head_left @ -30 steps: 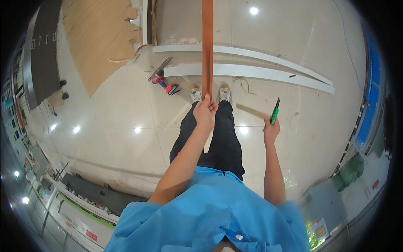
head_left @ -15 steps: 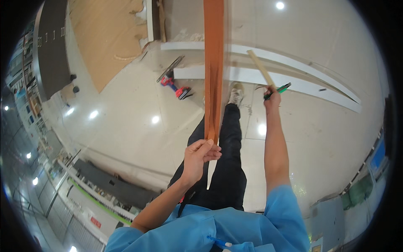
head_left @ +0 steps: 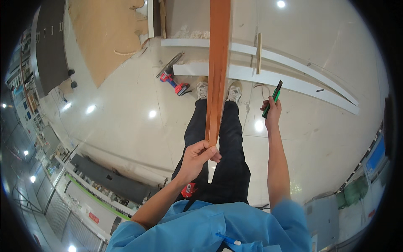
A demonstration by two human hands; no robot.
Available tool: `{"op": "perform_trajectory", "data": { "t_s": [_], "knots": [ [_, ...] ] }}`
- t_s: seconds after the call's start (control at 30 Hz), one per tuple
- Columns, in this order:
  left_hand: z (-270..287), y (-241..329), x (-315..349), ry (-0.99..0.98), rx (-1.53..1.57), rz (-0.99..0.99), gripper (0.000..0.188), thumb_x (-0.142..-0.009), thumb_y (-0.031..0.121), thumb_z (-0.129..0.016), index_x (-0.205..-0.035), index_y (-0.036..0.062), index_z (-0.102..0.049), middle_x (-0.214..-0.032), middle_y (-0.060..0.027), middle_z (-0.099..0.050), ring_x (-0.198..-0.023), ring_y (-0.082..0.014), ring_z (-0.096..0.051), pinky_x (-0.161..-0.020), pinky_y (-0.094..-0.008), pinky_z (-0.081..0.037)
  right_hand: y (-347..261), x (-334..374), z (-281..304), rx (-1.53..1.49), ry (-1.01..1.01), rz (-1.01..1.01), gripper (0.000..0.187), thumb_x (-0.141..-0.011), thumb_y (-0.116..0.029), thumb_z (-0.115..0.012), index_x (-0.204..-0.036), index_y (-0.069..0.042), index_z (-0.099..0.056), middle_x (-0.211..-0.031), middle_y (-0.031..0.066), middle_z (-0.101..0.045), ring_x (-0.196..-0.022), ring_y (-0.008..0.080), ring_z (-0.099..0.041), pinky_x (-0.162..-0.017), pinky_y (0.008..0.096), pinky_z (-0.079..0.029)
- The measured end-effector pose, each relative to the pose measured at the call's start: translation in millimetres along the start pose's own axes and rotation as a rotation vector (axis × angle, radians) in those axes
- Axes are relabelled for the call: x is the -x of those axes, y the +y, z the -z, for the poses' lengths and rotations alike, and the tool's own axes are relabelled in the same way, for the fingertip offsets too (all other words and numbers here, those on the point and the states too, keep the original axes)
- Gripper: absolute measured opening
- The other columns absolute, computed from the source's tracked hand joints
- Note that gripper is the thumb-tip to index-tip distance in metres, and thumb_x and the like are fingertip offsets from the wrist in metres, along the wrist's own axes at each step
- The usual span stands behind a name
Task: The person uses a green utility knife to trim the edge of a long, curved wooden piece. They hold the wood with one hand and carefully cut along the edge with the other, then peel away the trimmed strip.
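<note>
My left hand (head_left: 199, 157) pinches the near end of a long orange-brown strip (head_left: 219, 46), which runs straight away from me between my legs and past the top of the view. Below my fingers a short white end piece (head_left: 212, 171) shows. Out to the right, my right hand (head_left: 273, 112) is closed around a green utility knife (head_left: 272, 100), its dark tip pointing away from me. Beyond that hand a thin yellowish stick (head_left: 259, 53) appears over the white boards; whether it touches them I cannot tell.
Two long white boards (head_left: 302, 86) cross the floor ahead of my shoes (head_left: 234, 91). A red and blue cordless drill (head_left: 174, 83) lies left of them. A brown sheet (head_left: 103, 35) and a dark panel (head_left: 50, 46) are at the far left; a grey bench (head_left: 113, 180) stands lower left.
The yellowish stick has left my right hand and is farther away. That hand has moved slightly nearer, and the knife has turned to point away. My left hand keeps its pinch on the strip.
</note>
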State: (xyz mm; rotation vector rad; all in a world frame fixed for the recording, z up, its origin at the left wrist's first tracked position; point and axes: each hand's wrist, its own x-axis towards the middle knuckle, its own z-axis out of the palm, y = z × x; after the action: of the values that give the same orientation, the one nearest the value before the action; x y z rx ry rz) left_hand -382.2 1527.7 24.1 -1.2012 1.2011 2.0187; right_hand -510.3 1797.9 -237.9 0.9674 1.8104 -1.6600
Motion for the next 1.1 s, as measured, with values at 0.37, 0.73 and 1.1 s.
{"op": "perform_trajectory", "data": {
  "t_s": [0.37,0.73,1.1],
  "knots": [
    [-6,28,-47,0.037,-0.051,-0.16,0.022,-0.114,0.022,-0.057,-0.11,0.0012,-0.055,-0.08,-0.0104,-0.069,-0.068,-0.0122,-0.067,-0.064,-0.0272,-0.058,-197,188,-94,0.147,-0.281,0.291,0.064,-0.111,-0.018,-0.057,-0.168,-0.008,-0.031,-0.085,0.0079,-0.067,-0.054,0.0087,-0.056,-0.049,0.0252,-0.045],
    [14,17,-56,-0.075,-0.297,-0.315,0.018,-0.112,0.016,-0.06,-0.107,-0.0003,-0.053,-0.078,-0.0098,-0.073,-0.062,-0.0123,-0.067,-0.059,-0.0286,-0.056,-211,199,-153,0.726,-0.211,0.589,0.061,-0.11,-0.011,-0.05,-0.17,-0.015,-0.036,-0.078,0.0081,-0.064,-0.061,0.014,-0.061,-0.063,0.0332,-0.053],
    [20,15,-69,-0.105,-0.413,-0.23,0.023,-0.112,0.018,-0.061,-0.115,-0.0046,-0.06,-0.084,-0.0122,-0.078,-0.071,-0.0154,-0.075,-0.067,-0.0297,-0.06,-195,186,-176,0.822,-0.084,0.583,0.058,-0.112,-0.011,-0.051,-0.169,-0.016,-0.038,-0.074,0.0073,-0.061,-0.066,0.0151,-0.065,-0.068,0.0345,-0.057]
  ]
}}
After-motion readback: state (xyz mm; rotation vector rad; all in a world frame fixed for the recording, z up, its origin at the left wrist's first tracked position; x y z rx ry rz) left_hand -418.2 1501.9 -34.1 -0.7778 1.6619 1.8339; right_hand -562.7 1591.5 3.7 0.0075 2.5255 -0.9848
